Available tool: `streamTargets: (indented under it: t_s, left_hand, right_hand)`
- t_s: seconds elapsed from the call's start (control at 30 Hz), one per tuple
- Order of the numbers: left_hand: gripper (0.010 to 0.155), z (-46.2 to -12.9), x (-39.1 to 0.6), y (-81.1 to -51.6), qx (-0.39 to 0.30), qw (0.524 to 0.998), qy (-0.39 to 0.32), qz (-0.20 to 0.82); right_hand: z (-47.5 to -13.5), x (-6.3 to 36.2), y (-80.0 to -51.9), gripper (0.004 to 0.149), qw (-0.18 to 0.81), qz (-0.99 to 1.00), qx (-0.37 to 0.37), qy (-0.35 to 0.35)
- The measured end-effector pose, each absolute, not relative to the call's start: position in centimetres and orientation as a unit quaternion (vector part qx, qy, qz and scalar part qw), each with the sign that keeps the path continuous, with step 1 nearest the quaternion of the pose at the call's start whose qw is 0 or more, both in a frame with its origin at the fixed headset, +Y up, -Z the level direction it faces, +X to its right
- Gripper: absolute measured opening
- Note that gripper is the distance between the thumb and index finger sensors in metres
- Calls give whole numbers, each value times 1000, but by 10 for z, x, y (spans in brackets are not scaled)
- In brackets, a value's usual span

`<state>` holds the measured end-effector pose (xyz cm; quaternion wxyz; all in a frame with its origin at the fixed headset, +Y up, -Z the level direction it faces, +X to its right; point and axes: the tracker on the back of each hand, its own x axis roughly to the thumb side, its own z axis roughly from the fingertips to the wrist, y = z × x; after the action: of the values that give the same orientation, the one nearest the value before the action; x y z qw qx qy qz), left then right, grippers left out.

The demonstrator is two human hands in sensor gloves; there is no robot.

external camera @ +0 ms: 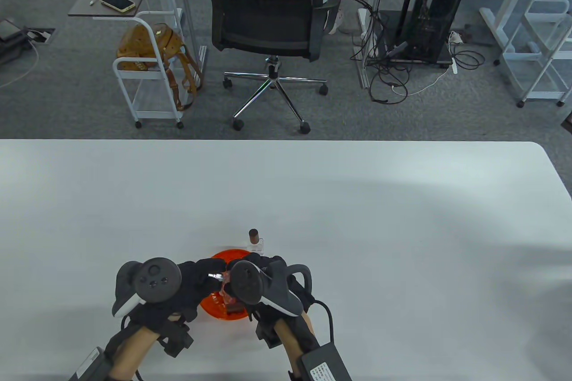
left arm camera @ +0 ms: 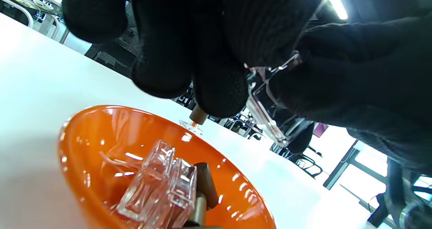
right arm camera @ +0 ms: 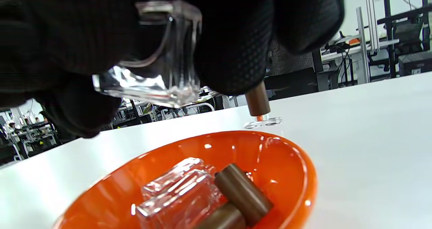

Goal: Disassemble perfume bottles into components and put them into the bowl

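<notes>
Writing is nowhere readable: the black box by your right forearm (external camera: pixel 325 365) carries a label with print too small to make out, and the bottles show no brand.

Count the pieces. One capped perfume bottle (external camera: pixel 255 242) stands upright on the table (external camera: pixel 402 229) just beyond the orange bowl (external camera: pixel 213 305), brown cap on. One clear glass bottle body (right arm camera: pixel 158 63) hangs above the bowl between your two hands. Inside the bowl the right wrist view shows two brown caps (right arm camera: pixel 241 193) lying touching each other against clear glass bodies (right arm camera: pixel 179 195); the left wrist view suggests two such bodies (left arm camera: pixel 158 185) side by side, though the glare makes that count uncertain.

Your left hand (external camera: pixel 187 285) and right hand (external camera: pixel 268 274) meet over the bowl. From the table view the trackers hide nearly everything beneath them, showing only a glint of glass and some red between the gloves. The wrist views fill that in: your right fingers (right arm camera: pixel 236 47) curl round the held bottle body, and in the left wrist view your left fingertips (left arm camera: pixel 219 90) bunch tightly at its upper end, seemingly pinching there. Only the wrist views reveal the bowl's contents; only the table view shows how the standing bottle sits relative to the bowl's far rim.
</notes>
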<state>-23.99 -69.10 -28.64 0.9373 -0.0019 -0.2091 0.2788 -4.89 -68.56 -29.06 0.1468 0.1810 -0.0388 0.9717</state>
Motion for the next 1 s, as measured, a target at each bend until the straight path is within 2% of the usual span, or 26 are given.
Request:
streamTargets:
  t_s: [0.1,0.27,0.33,0.47,0.53,0.6,0.7,0.77,0.9,1.0]
  left_hand:
    - [55,-286,-242,-694,23,944,-194,267]
    - [55,-288,-241,-692,-22,933,-212,290]
    - [51,-287,-241,-692,-10,935,-211,286]
    - [56,-286,-242,-693,20,941,-194,275]
    - [59,-287,-241,-694,-7,936,-208,283]
    - [54,-287,-240,-694,-20,938,-206,278]
    - [54,-289,-246,-689,9,940,-184,288]
    - [55,-294,-254,-687,27,942,-141,303]
    - [53,-311,-253,-683,-15,963,-87,256]
    - [53,-326,-233,-686,-55,973,-89,208]
  right_hand:
    - [-291,-48,-686,54,147,972,182,-35]
    - [-290,-50,-686,53,144,972,182,-38]
    - [-291,-49,-685,54,152,971,181,-38]
    - [-291,-49,-686,54,148,971,183,-33]
    - [-291,-50,-687,54,138,973,183,-36]
    - [-291,-50,-686,54,143,972,183,-34]
    - [-292,-46,-684,54,129,975,174,-44]
    - [-294,-39,-681,55,92,982,156,-62]
    - [-301,-22,-683,55,36,990,116,-74]
    - [-306,-8,-686,55,50,992,94,-60]
